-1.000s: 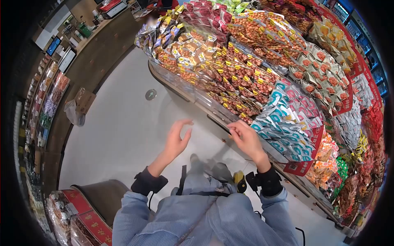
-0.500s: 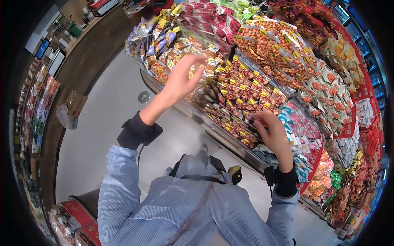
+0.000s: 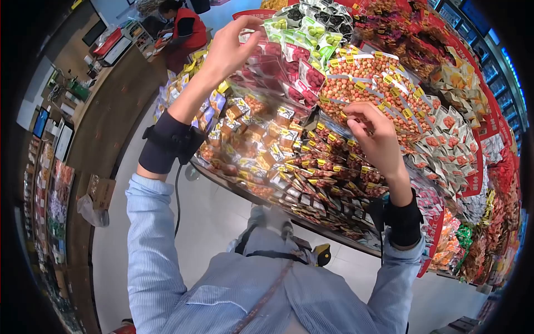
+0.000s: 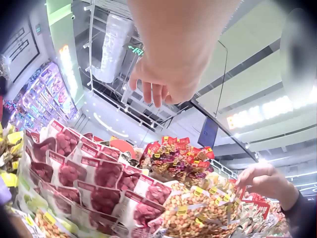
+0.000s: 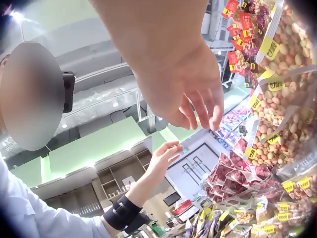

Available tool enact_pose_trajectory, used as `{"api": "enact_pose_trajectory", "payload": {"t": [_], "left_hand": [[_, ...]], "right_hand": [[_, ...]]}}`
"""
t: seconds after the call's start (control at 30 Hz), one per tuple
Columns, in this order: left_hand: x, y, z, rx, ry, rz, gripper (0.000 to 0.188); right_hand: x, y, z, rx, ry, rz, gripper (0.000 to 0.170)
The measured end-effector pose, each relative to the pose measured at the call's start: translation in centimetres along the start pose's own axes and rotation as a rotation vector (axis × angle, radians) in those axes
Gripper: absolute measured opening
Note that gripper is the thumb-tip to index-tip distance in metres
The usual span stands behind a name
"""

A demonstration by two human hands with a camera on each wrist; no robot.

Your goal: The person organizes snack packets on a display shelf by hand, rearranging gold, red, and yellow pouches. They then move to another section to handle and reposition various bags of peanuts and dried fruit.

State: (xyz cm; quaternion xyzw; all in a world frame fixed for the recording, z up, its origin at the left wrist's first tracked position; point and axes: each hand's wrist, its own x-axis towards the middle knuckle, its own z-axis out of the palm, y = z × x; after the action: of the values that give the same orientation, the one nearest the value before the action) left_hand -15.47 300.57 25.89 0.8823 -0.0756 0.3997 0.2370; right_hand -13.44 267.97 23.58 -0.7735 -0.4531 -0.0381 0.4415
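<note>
Both hands are raised over a display of bagged snacks, with nothing in either one. In the head view my left hand (image 3: 229, 51), fingers loosely bent, hovers at the upper left beside bags of dark pink fruit (image 3: 303, 75). My right hand (image 3: 379, 139) is above packets with yellow tags (image 3: 334, 164), close to bags of round nuts (image 3: 361, 83). The left wrist view has the left hand (image 4: 171, 74) over the pink fruit bags (image 4: 101, 173). In the right wrist view the right hand (image 5: 185, 87) hangs with relaxed fingers left of the nut bags (image 5: 277, 99).
Brown-and-white packets (image 3: 272, 136) fill the near left of the display, and green bags (image 3: 311, 33) lie at its far side. A counter (image 3: 111, 106) runs along the left. A person in a red vest (image 3: 189, 30) is behind it. White floor (image 3: 194, 222) shows below.
Both hands have risen from over the floor and the display's near edge to farther over the bags, the left one reaching highest. The view has shifted closer to the display.
</note>
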Motion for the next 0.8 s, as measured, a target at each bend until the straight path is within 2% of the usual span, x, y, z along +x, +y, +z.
{"api": "enact_pose_trajectory", "payload": {"t": [0.07, 0.17, 0.2, 0.3, 0.33, 0.37, 0.43, 0.47, 0.57, 0.6, 0.7, 0.73, 0.8], "left_hand": [[2.0, -3.0, 0.0, 0.041, -0.040, 0.031, 0.026], [5.2, -7.1, 0.6, -0.010, -0.103, 0.075, 0.027], [6.3, -8.3, 0.9, 0.011, -0.115, 0.102, 0.027], [8.8, -10.9, 3.0, -0.048, -0.164, 0.054, 0.027], [9.4, -11.5, 3.7, -0.053, -0.152, 0.083, 0.027], [9.9, -12.0, 4.5, -0.058, -0.169, 0.065, 0.027], [10.4, -11.9, 5.8, -0.067, -0.204, 0.028, 0.026], [10.4, -11.7, 6.3, -0.096, -0.191, 0.047, 0.024], [8.6, -9.2, 6.3, -0.160, -0.199, 0.177, 0.019], [7.1, -7.7, 6.2, -0.177, -0.272, 0.192, 0.018], [2.6, -3.9, 5.4, -0.104, -0.586, 0.321, 0.021], [1.2, -3.7, 6.1, -0.087, -0.647, 0.371, 0.023], [-0.9, -3.7, 7.6, 0.020, -0.767, 0.447, 0.024]], "right_hand": [[2.9, 0.2, 0.9, 0.028, -0.002, 0.101, 0.019], [8.1, 0.5, 1.4, -0.173, -0.050, 0.173, 0.019], [9.5, 1.3, 1.9, -0.221, -0.037, 0.076, 0.020], [12.5, 1.8, 3.7, -0.233, -0.294, 0.207, 0.018], [12.8, 2.5, 4.7, -0.220, -0.322, 0.237, 0.021], [12.8, 3.3, 5.8, -0.335, -0.320, 0.154, 0.022], [12.0, 4.5, 8.0, -0.564, -0.318, -0.016, 0.023], [11.9, 4.6, 8.9, -0.582, -0.325, 0.033, 0.027], [12.5, 7.4, 8.5, -0.490, -0.432, 0.127, 0.024], [13.5, 6.8, 7.4, -0.326, -0.526, 0.373, 0.023], [14.0, 7.1, 5.8, -0.237, -0.499, 0.390, 0.022], [13.9, 7.9, 6.3, -0.346, -0.497, 0.414, 0.024], [12.9, 8.1, 7.8, -0.638, -0.437, 0.177, 0.018]]}}
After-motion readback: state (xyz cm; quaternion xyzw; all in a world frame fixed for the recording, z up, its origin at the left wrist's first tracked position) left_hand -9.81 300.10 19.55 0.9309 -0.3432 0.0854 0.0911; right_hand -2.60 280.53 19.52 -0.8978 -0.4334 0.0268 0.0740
